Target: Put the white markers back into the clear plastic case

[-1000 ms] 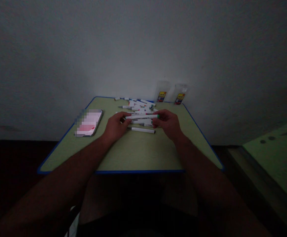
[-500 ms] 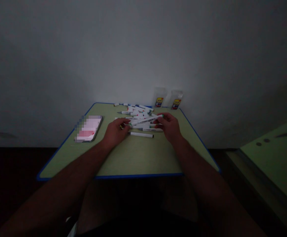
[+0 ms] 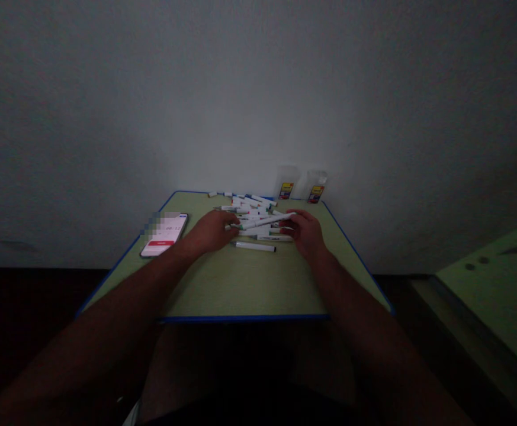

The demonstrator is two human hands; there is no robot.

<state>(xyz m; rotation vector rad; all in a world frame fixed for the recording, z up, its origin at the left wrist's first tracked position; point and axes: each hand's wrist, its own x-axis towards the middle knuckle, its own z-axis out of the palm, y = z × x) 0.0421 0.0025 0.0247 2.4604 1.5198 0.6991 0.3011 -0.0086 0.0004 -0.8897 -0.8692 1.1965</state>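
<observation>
A white marker (image 3: 267, 221) is held slantwise above a pile of other white markers (image 3: 251, 204). My right hand (image 3: 305, 232) pinches its right end between thumb and fingers. Closed at the other end is my left hand (image 3: 216, 229), its fingertips meeting the marker's left tip. A small white piece, apparently a marker cap (image 3: 228, 227), shows between the left fingers, though they mostly hide it. Just in front of the hands, a single white marker with a dark end (image 3: 254, 246) lies on the table.
The pale green table (image 3: 244, 290) has a blue edge and stands against a grey wall (image 3: 240, 89). A lit phone (image 3: 164, 235) lies on the left. Two clear labelled holders (image 3: 286, 186) (image 3: 316, 188) stand at the back right. Short white pieces (image 3: 212, 194) lie along the back edge.
My left fingers have moved right and now meet the left end of the held marker. That marker has tipped slightly flatter. The whole view has shifted a little.
</observation>
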